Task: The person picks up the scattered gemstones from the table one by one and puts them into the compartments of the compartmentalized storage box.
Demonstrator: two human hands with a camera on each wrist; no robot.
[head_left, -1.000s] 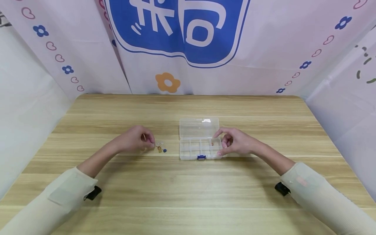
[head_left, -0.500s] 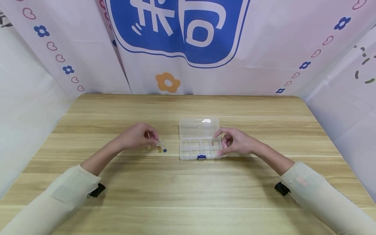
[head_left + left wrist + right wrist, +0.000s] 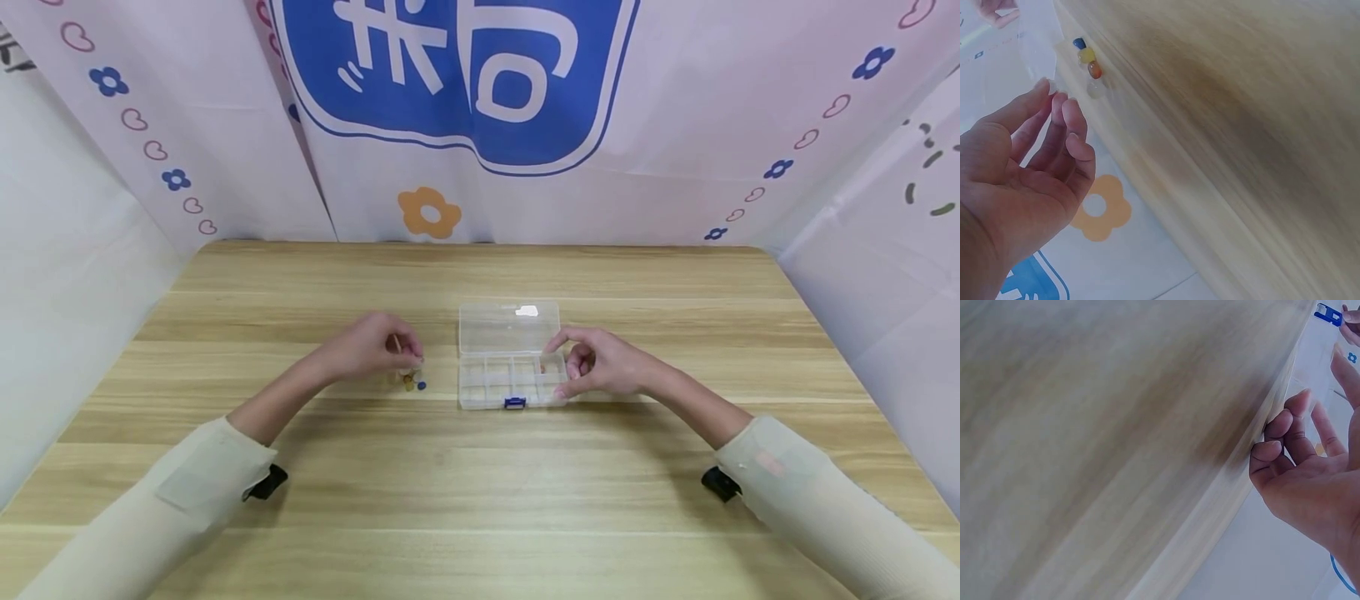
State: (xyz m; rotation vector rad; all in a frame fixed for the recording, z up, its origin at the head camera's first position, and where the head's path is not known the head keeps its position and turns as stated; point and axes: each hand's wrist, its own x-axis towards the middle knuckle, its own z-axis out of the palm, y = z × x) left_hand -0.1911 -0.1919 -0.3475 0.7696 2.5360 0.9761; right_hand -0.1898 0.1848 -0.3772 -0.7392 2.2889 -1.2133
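Observation:
My left hand is just above the table, left of the box, and pinches a small clear bead between thumb and fingertip. Close by its fingers lie a blue bead, a yellow bead, an orange bead and another clear bead. A clear plastic compartment box stands with its lid folded back. My right hand holds the box's right end, thumb at the front corner, index finger at the back. A small orange-red piece sits in a back right compartment.
The wooden table runs to a white printed cloth hanging along the back. A blue latch sits on the box's front wall. Black devices are strapped under both sleeves.
My left hand has moved right, over the small group of beads, and a clear bead now shows at its fingertips. The right hand and the box have stayed in place.

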